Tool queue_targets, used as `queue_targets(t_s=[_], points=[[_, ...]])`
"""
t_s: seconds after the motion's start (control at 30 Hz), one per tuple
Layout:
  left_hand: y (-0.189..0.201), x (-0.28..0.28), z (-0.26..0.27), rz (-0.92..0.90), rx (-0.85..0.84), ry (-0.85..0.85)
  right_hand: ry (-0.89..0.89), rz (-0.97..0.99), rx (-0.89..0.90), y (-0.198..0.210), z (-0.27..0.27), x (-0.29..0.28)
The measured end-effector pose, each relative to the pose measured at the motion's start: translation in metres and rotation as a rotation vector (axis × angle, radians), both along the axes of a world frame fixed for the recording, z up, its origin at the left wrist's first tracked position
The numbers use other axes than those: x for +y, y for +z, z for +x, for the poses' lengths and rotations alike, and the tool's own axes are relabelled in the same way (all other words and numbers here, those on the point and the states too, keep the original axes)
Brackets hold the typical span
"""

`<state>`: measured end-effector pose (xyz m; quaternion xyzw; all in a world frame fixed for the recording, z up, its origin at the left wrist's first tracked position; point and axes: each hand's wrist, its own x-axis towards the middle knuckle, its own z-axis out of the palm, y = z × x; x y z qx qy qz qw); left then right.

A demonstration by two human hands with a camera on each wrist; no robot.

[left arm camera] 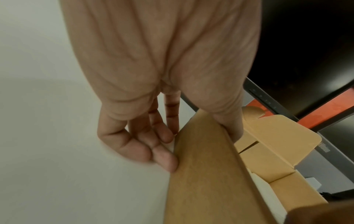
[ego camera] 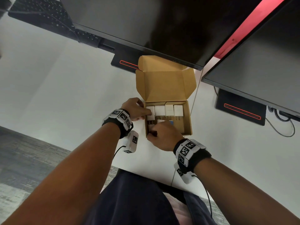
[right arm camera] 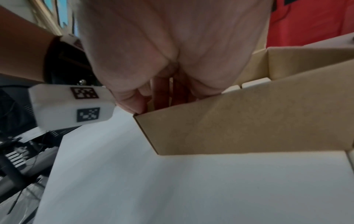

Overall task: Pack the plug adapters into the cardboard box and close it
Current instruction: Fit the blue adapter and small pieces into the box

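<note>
Cardboard box point(ego camera: 187, 120), lid point(ego camera: 165, 85) folded back toward 12 o'clock, on the white bench point(ego camera: 65, 82) below two monitors point(ego camera: 146, 21). Four white plug adapters point(ego camera: 168, 110) stand in a row along the far wall, prongs toward 6 o'clock. Left hand point(ego camera: 134, 109) clasps the box's 9 o'clock wall: fingers outside, thumb over the rim on the end adapter. Right hand point(ego camera: 164, 135) reaches, fingers curled, into the near 7 o'clock corner; whether it pinches an adapter cannot be told. Risks, as judged: a pull on the thin wall may bow it; seating another adapter may tip the row or snag prongs, leaving the lid unable to close flat.
</note>
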<state>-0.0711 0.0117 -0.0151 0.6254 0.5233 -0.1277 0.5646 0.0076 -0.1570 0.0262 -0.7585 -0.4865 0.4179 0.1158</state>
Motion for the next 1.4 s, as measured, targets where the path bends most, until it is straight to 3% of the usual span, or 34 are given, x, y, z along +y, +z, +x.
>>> queue_targets(t_s=[0.17,0.33,0.43,0.57,1.4], points=[[0.0,-0.001,0.0,-0.026,0.002,0.04,0.015,0.031,-0.005,-0.001,0.007,-0.002],[-0.003,-0.002,-0.001,-0.05,-0.01,0.071,-0.085,0.051,-0.217,-0.006,0.037,-0.01],[-0.004,-0.002,0.0,-0.051,-0.013,0.075,-0.003,-0.064,-0.263,-0.014,0.044,-0.013],[-0.004,-0.001,-0.001,-0.059,-0.016,0.075,0.058,-0.044,-0.312,-0.018,0.042,-0.014],[-0.001,0.002,-0.001,-0.122,-0.045,0.01,0.065,-0.043,-0.39,-0.02,0.034,-0.012]])
